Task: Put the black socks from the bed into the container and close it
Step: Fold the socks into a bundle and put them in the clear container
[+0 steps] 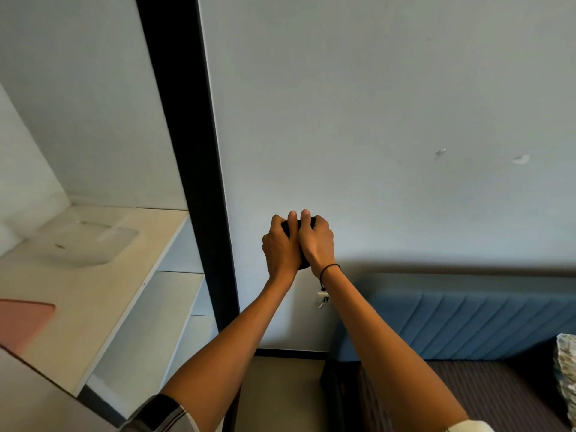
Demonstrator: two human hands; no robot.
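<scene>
Both arms outstretched; left hand (280, 247) and right hand (316, 241) grip, seemingly, bundled black socks (304, 265) together.

A patterned pillow (565, 369) lies on the bed (486, 397); a pink mat (21, 325) lies on the desk (103, 304).

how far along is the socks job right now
Done: the black socks are off the bed; nothing black shows on the visible corner of it. In hand: left hand and right hand together clasp the dark bundle, raised in front of the wall. Left: putting it in the container and closing it; no container clearly shows in this view.
</scene>
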